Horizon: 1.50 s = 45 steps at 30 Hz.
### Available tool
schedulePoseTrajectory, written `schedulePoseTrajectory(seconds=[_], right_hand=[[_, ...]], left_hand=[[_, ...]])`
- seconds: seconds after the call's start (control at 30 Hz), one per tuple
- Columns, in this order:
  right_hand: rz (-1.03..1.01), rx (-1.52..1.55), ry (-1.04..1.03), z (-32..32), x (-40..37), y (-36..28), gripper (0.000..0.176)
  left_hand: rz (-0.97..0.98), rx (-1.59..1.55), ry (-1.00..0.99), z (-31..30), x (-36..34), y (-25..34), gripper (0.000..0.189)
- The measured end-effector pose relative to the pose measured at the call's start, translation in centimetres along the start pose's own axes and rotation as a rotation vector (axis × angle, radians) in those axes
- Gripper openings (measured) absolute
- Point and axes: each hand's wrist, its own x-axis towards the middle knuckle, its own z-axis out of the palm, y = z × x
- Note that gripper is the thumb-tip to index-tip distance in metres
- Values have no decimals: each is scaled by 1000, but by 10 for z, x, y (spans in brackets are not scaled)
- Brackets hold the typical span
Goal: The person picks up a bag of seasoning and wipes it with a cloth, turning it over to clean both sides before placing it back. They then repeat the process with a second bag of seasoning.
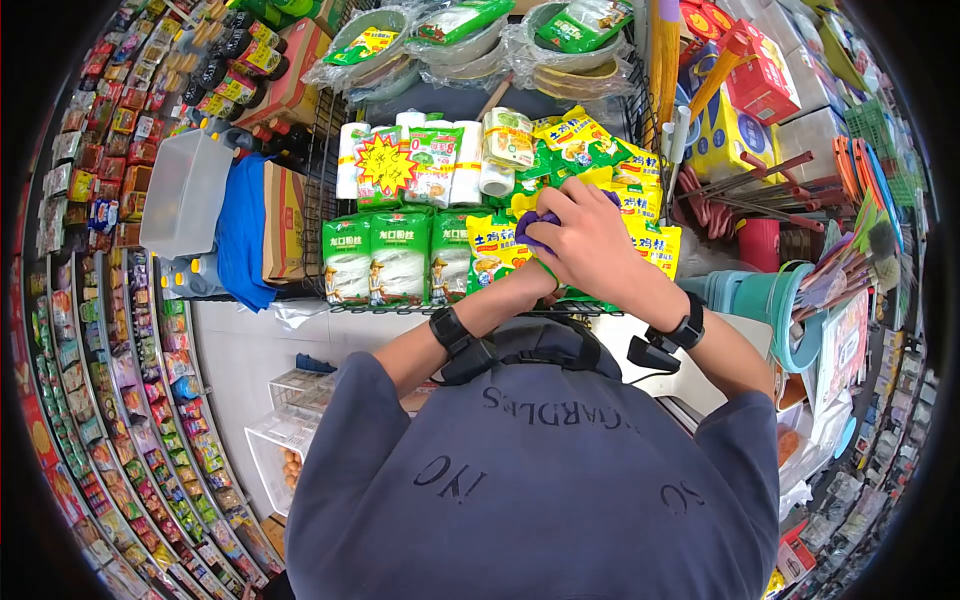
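Both my hands meet over the packets at the front right of a wire display rack [316, 200]. My right hand [585, 235] has its fingers curled over a bunched purple cloth [535, 232]. Under it lies my left hand [542, 278], mostly covered, so its fingers do not show. Yellow-and-green seasoning packets [492, 250] surround the hands, with more yellow packets [655, 245] to the right. Left of them stand green bags of vermicelli [402, 255]. Behind these are white paper rolls [465, 165] and a bag with a yellow-and-red starburst label [386, 170].
Plastic-wrapped bowls [465, 45] line the rack's back. To the left are a clear plastic bin [185, 190], a blue cloth [245, 235] and a cardboard box [284, 222]. Teal buckets [765, 305] and brushes stand at right. Snack shelves [140, 400] curve along the left.
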Motion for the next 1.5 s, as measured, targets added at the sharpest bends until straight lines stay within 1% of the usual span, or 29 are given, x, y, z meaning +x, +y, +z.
schedulePoseTrajectory(seconds=[0.17, 0.23, 0.27, 0.3, 0.37, 0.4, 0.43, 0.5, 0.53, 0.57, 0.63, 0.7, 0.73, 0.77, 0.8, 0.87, 0.9, 0.93, 1.0, 1.13, 1.2, 1.23, 1.3, 1.37, 1.43, 1.47, 1.5], right_hand=[[18, 70, 14, -15, -14, -15, 22], [18, 126, 67, -25, -21, -17, 26], [33, 124, 92, -27, -24, -17, 27], [35, 122, 94, -27, -28, -11, 27], [105, 109, 204, -24, -35, 5, 28], [151, 114, 230, -25, -37, 9, 28], [158, 110, 235, -26, -38, 12, 28], [235, 85, 305, -28, -39, 21, 27], [246, 80, 335, -26, -41, 29, 25], [286, 67, 321, -28, -42, 34, 23], [303, 55, 366, -24, -45, 47, 21], [320, 59, 361, -22, -46, 55, 19], [353, 69, 351, -18, -47, 57, 17], [385, 81, 344, -15, -49, 58, 16], [420, 154, 324, -14, -50, 55, 15], [430, 206, 314, -13, -53, 44, 15], [439, 258, 299, -13, -55, 38, 16], [434, 314, 270, -18, -56, 33, 17], [419, 305, 275, -22, -61, 24, 17], [377, 280, 297, -33, -70, 4, 19], [307, 263, 312, -33, -75, -4, 22], [311, 262, 317, -32, -78, -7, 22], [247, 245, 257, -31, -84, -13, 23], [253, 234, 261, -26, -87, -13, 25], [279, 181, 314, -23, -88, -9, 27], [284, 182, 316, -23, -86, -10, 27], [284, 156, 332, -23, -82, -11, 27]], left_hand=[[-34, -379, -47, 0, -12, 20, 10], [-84, -559, -94, 0, -15, 27, 10], [-164, -665, -166, -4, -16, 30, 21], [-164, -662, -168, -8, -17, 29, 21], [-238, -1001, -492, -15, -17, 26, 25], [-313, -873, -365, -9, -31, 50, 31], [-318, -867, -370, -10, -32, 49, 31], [-400, -918, -460, -13, -33, 42, 32], [-399, -905, -536, -15, -32, 32, 30], [-409, -898, -540, -14, -34, 30, 30], [-362, -783, -602, -13, -38, 25, 29], [-375, -824, -627, -12, -35, 18, 28], [-371, -865, -643, -12, -32, 13, 32], [-366, -904, -657, -9, -34, 19, 35], [-370, -899, -657, -8, -36, 25, 35], [-430, -965, -459, -5, -42, 39, 44], [-431, -967, -456, -8, -40, 36, 44], [-443, -1040, -492, -11, -35, 30, 47], [-448, -1133, -556, -14, -33, 29, 50], [-427, -1223, -581, -13, -34, 28, 48], [-414, -1422, -699, -12, -31, 28, 45], [-419, -1417, -699, -13, -31, 30, 45], [-359, -1466, -601, -15, -34, 33, 40], [-376, -1468, -615, -16, -33, 34, 43], [-499, -1454, -710, -14, -32, 34, 43], [-504, -1453, -707, -12, -33, 32, 43], [-480, -1384, -695, -9, -34, 30, 42]])
